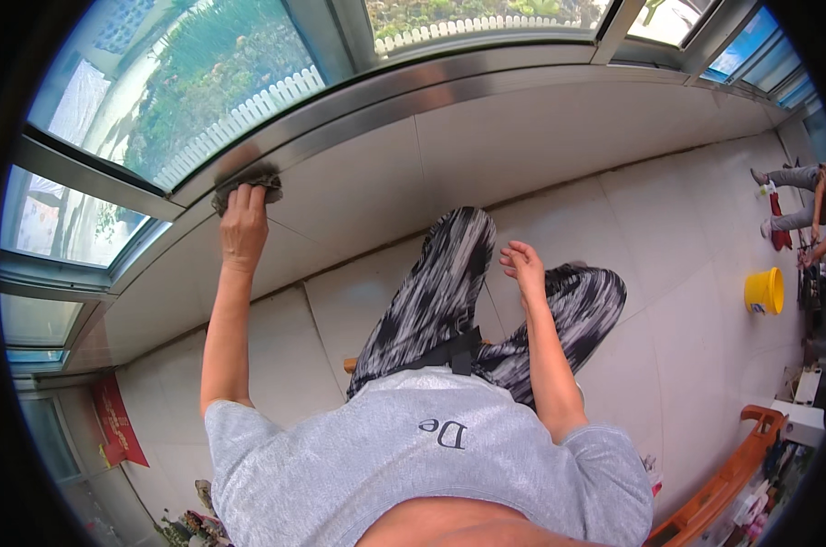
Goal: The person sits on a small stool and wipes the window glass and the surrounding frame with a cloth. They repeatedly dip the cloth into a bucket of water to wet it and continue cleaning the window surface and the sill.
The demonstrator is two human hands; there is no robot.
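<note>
My left hand [243, 229] is stretched out to the window frame and grips a dark, crumpled cloth [247, 186]. The cloth lies against the metal sill rail [358, 123] below a large glass pane [201, 89], near an upright of the frame. Beneath the rail runs a pale tiled wall [358, 178]. My right hand [524, 268] hangs in the air over my patterned trousers, between the knees, with nothing in it. Its fingers are slightly bent and apart. I sit low, and the wooden end of a seat [350, 365] shows beside my thigh.
At the right, a yellow bucket [764, 291] stands on the tiled floor [693, 328]. Beyond it another person [806, 198] bends over, near a red cloth. An orange bench-like piece [720, 472] and assorted items lie at lower right. A red mat [120, 424] is at left.
</note>
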